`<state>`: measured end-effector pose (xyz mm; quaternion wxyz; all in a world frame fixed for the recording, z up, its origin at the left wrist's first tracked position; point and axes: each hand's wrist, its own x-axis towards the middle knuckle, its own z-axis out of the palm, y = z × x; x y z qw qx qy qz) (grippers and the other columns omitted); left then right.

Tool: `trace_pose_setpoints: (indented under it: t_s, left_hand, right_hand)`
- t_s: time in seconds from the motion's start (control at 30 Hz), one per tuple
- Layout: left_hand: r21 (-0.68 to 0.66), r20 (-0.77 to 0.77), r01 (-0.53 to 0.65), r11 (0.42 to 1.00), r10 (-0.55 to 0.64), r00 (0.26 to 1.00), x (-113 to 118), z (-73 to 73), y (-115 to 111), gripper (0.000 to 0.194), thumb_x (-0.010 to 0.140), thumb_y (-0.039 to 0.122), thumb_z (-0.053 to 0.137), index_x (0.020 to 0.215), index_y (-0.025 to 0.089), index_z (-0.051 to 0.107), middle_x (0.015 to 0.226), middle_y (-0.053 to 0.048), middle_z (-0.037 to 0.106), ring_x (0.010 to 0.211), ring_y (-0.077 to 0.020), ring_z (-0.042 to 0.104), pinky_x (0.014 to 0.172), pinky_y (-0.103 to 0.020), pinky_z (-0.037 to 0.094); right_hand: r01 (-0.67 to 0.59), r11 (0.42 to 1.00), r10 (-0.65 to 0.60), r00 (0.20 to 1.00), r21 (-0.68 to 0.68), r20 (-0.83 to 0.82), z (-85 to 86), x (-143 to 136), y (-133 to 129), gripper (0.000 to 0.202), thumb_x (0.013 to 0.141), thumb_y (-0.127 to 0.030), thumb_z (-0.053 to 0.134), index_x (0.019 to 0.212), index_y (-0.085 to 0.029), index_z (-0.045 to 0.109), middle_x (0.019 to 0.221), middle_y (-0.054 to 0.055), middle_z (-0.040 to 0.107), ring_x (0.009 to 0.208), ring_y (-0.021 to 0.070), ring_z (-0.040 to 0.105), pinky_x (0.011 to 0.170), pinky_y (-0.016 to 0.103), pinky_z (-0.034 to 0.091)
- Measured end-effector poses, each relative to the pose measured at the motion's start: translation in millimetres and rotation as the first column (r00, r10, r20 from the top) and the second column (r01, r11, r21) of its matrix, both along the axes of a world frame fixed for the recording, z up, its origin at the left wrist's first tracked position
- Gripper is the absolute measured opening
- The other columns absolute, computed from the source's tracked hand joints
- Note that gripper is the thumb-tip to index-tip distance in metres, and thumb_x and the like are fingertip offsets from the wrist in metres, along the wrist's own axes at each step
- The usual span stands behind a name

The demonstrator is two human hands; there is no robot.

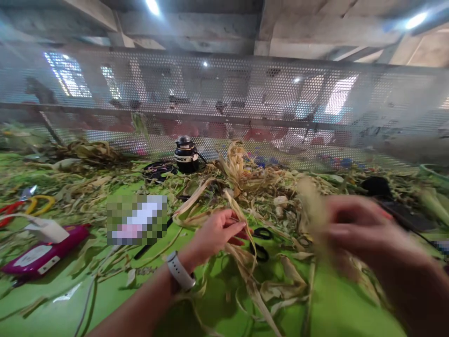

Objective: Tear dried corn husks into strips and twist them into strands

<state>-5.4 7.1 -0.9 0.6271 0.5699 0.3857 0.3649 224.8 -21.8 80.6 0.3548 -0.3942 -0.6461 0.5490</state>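
My left hand (221,230), with a watch on its wrist, is closed in a pinch on a strip of dried corn husk (235,206). More long husk strips (249,276) trail below its fingers across the green table. Black-handled scissors (260,252) lie just right of that hand, partly covered by husk. Off to the right, my right hand (358,229) is raised and smeared by motion, its fingers curled. A blurred pale husk piece (312,206) stands upright at those fingertips, apparently gripped.
Husk scraps litter the green table (122,299). To the left lie a magenta power strip (45,252) with a white charger (47,230), yellow-handled scissors (40,204) and a pixelated flat object (136,220). A black jug (186,155) stands before a perforated metal screen (217,93).
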Motion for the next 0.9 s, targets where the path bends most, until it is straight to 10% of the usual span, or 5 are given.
trace_pose_setpoints:
  t_s: [0.1, 0.27, 0.47, 0.9]
  left_hand:
    - [-0.023, 0.068, 0.08, 0.997, -0.078, 0.995, 5, 0.7, -7, 0.023, 0.073, 0.033, 0.067, 0.079, 0.014, 0.056, 0.076, -0.002, 0.064, 0.069, -0.0132, 0.061, 0.067, -0.028, 0.052]
    - [-0.044, 0.107, 0.157, 0.987, -0.152, 0.983, 7, -0.5, -13, 0.018, 0.072, 0.03, 0.067, 0.079, 0.015, 0.06, 0.078, -0.001, 0.063, 0.075, -0.0147, 0.06, 0.072, -0.029, 0.051]
    - [-0.093, 0.184, 0.1, 0.991, -0.081, 0.98, 5, -3.8, -14, 0.012, 0.077, 0.023, 0.056, 0.082, 0.016, 0.064, 0.083, -0.002, 0.059, 0.08, -0.0158, 0.058, 0.073, -0.029, 0.051]
    - [0.023, 0.153, -0.09, 0.996, 0.085, 0.984, 16, -13.7, -9, 0.033, 0.071, 0.045, 0.067, 0.072, 0.014, 0.056, 0.063, 0.004, 0.05, 0.06, -0.008, 0.046, 0.059, -0.02, 0.04]
  right_hand:
    - [-0.265, 0.964, 0.264, 0.949, -0.019, 0.171, -22.4, -23, 10, 0.024, 0.078, -0.035, 0.065, 0.068, -0.014, 0.059, 0.056, -0.003, 0.056, 0.049, 0.0089, 0.054, 0.046, 0.019, 0.042]
    - [-0.206, 0.977, 0.19, 0.961, 0.062, 0.203, -54.6, -42, 35, 0.031, 0.077, -0.043, 0.063, 0.072, -0.015, 0.053, 0.059, -0.005, 0.05, 0.05, 0.0074, 0.049, 0.049, 0.02, 0.04]
    - [-0.179, 0.958, 0.112, 0.954, 0.226, 0.279, -54.0, -37, 29, 0.022, 0.079, -0.036, 0.063, 0.078, -0.016, 0.055, 0.061, -0.006, 0.048, 0.055, 0.0076, 0.044, 0.051, 0.019, 0.034]
    - [-0.117, 0.982, 0.073, 0.959, 0.147, 0.275, -50.9, -35, 33, 0.022, 0.079, -0.036, 0.061, 0.08, -0.014, 0.056, 0.064, -0.003, 0.052, 0.058, 0.0095, 0.047, 0.053, 0.02, 0.037]
